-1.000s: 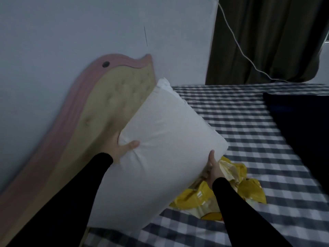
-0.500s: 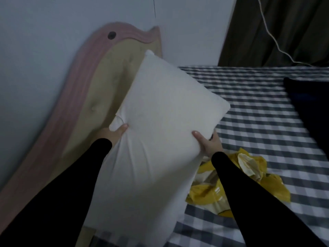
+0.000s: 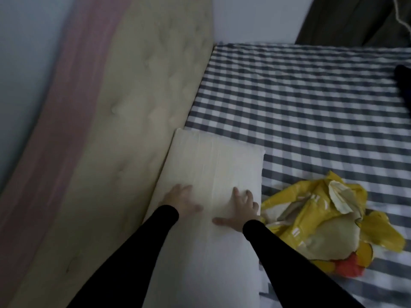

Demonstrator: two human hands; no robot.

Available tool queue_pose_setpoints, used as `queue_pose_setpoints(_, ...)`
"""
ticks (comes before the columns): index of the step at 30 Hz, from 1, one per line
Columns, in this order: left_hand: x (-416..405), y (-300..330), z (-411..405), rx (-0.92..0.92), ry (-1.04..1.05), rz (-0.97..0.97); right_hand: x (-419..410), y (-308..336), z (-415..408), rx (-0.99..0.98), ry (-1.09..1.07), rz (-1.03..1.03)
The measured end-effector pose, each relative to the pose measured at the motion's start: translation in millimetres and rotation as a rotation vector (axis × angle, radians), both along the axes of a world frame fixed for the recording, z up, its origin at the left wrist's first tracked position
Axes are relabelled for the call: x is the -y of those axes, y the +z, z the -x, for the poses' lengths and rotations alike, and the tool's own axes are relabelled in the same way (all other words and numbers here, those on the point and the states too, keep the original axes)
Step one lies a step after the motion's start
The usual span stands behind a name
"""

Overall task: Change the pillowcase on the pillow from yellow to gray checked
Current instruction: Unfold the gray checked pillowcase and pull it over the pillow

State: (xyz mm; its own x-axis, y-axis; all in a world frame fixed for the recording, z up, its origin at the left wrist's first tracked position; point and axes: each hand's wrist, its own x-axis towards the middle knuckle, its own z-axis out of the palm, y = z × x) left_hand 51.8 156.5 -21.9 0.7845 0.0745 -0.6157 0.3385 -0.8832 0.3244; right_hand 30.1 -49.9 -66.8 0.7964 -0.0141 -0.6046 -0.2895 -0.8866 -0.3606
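The bare white pillow (image 3: pixel 213 165) lies flat on the bed, its long side against the padded headboard. My left hand (image 3: pixel 181 200) rests palm down on its left part, fingers spread. My right hand (image 3: pixel 239 211) presses flat on the pillow near its right edge, fingers apart. Neither hand grips anything. The yellow pillowcase (image 3: pixel 329 221) lies crumpled on the sheet just right of the pillow, with pale and red patches showing. No separate gray checked pillowcase can be told apart from the bedding.
The bed is covered by a gray and white checked sheet (image 3: pixel 300 96). A beige tufted headboard (image 3: pixel 138 103) with a pink rim (image 3: pixel 66 103) leans along the left. A dark curtain (image 3: pixel 355 18) hangs at the back right, and a dark cloth (image 3: pixel 403 81) lies at the right edge.
The pillow, held up on end against the headboard before, now lies flat on the bed. Both hands have let go of its sides and rest open on top.
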Motion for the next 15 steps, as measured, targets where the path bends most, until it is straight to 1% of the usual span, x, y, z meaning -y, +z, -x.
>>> queue_pose_setpoints(2,9.3,-15.9,4.8,-0.034,-0.118,-0.146,-1.0,-5.8,-2.0,-0.003,-0.015,-0.001)
queue_pose_setpoints(4,6.8,-30.3,6.9,-0.020,-0.141,-0.191,0.9,-9.7,-4.5,-0.017,0.000,-0.016)
queue_pose_setpoints(8,-3.6,-41.4,6.7,-0.012,-0.214,-0.211,0.2,-13.6,-5.0,-0.017,0.001,-0.018)
queue_pose_setpoints(12,0.3,-33.8,6.6,0.004,-0.199,-0.205,5.1,-9.1,-5.8,0.007,0.008,-0.061)
queue_pose_setpoints(13,1.9,-29.1,6.7,0.018,-0.184,-0.190,8.9,-6.5,-5.9,0.012,0.019,-0.075)
queue_pose_setpoints(15,4.1,-19.6,6.3,0.108,-0.163,-0.144,19.0,1.0,-5.6,0.020,0.051,-0.104)
